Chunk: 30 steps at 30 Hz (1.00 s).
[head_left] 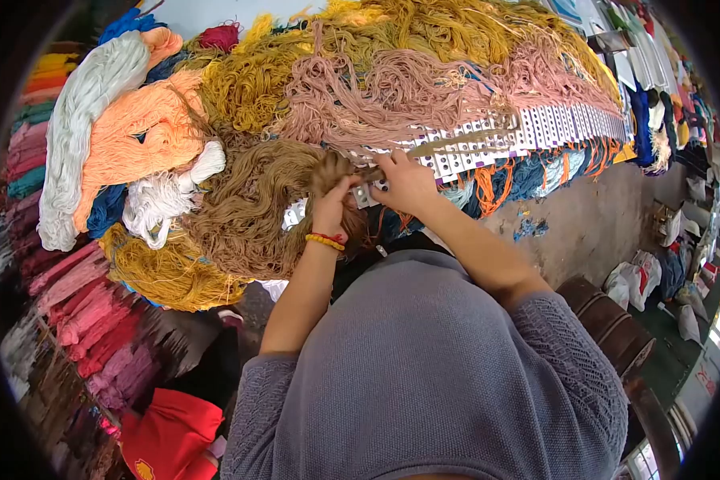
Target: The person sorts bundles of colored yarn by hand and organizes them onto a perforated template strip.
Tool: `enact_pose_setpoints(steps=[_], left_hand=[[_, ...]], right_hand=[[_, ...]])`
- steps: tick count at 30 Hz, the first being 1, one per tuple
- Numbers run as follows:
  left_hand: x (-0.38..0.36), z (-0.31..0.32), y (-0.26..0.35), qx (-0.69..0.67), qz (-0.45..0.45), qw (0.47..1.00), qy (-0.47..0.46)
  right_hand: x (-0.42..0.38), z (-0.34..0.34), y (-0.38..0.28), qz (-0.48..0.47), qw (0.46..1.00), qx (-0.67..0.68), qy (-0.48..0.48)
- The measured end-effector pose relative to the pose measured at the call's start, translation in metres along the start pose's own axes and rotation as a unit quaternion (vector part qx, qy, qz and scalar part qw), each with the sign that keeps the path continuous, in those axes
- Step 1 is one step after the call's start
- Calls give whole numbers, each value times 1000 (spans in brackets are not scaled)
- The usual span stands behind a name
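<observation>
My left hand [331, 211], with a yellow and red band at the wrist, is closed round a bunch of brown yarn [329, 171]. Close beside it, my right hand [406, 186] pinches strands of the same yarn above a row of white cards. These cards [468, 152] carry dark round spots and stand packed in a long line running to the right. A tan strand stretches rightward over them from my right fingers. Left of my hands lies a large heap of brown yarn [252, 204]. Dusty pink yarn [392, 88] is spread behind the cards.
Mustard yarn [456, 28] covers the back. Peach skeins [144, 132], a pale grey skein [84, 136] and white yarn [164, 204] lie at the left. Blue and orange strands [488, 188] hang along the front edge. A brown drum-like object [604, 324] stands at right.
</observation>
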<state>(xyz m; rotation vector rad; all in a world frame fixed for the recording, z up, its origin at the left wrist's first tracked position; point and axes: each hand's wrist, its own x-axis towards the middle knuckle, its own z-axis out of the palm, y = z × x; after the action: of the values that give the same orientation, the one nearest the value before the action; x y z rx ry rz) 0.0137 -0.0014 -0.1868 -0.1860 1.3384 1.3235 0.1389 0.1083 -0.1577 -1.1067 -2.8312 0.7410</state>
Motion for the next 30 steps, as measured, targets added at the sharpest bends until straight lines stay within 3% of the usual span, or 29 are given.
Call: enact_pose_setpoints(steps=[3, 4, 6, 7, 8, 9, 12, 13, 14, 16, 17, 18, 19, 20, 21, 24, 25, 27, 28, 30], left_hand=[[8, -20, 6, -99, -23, 990, 99], [-3, -23, 22, -64, -29, 993, 92], [-6, -62, 41, -42, 62, 993, 90], [-17, -75, 61, -16, 100, 985, 138], [-21, -108, 86, -58, 95, 985, 130], [-36, -125, 114, -8, 165, 980, 109], [-62, -184, 202, 140, 345, 882, 288], [-77, -174, 225, 89, 411, 847, 324], [-78, -190, 240, 146, 431, 821, 346], [-93, -175, 256, 238, 282, 861, 350], [-89, -166, 252, 174, 285, 912, 237], [-80, -159, 246, 118, 208, 962, 136], [-94, -102, 232, 134, 144, 972, 132], [-89, -65, 211, 140, 185, 969, 82], [-84, -39, 195, 163, 173, 969, -68], [-70, 27, 146, 43, 41, 959, -278], [-82, 53, 136, 149, 130, 957, -214], [-83, 74, 125, 177, 211, 936, -220], [-82, 74, 126, 191, 219, 929, -227], [-85, 76, 129, 199, 245, 916, -247]], right_hand=[[3, 1, 3, 17, 999, 10, -44], [3, 1, 4, 17, 999, 11, -50], [4, 0, 6, 20, 999, 16, -47], [3, 1, 6, 23, 998, 20, -48], [4, 1, 6, 21, 999, 22, -46], [4, 2, 6, 20, 998, 16, -49], [4, 0, 8, 14, 999, 11, -49], [4, -2, 8, 17, 998, 20, -60], [4, -4, 7, 20, 997, 29, -72], [6, -16, 3, 34, 994, 17, -103], [4, -14, 4, 22, 996, 46, -74], [4, -15, 4, 9, 996, 75, -44], [6, -27, -4, 23, 990, 137, -39], [9, -30, -11, 4, 982, 191, 1], [11, -33, -18, -16, 969, 243, 40], [13, -81, -57, -3, 892, 451, -17], [9, -99, -69, 2, 818, 575, -11], [13, -96, -59, 22, 894, 447, 27], [9, -98, -56, 12, 891, 452, 45], [3, -97, -59, 0, 835, 542, 95]])
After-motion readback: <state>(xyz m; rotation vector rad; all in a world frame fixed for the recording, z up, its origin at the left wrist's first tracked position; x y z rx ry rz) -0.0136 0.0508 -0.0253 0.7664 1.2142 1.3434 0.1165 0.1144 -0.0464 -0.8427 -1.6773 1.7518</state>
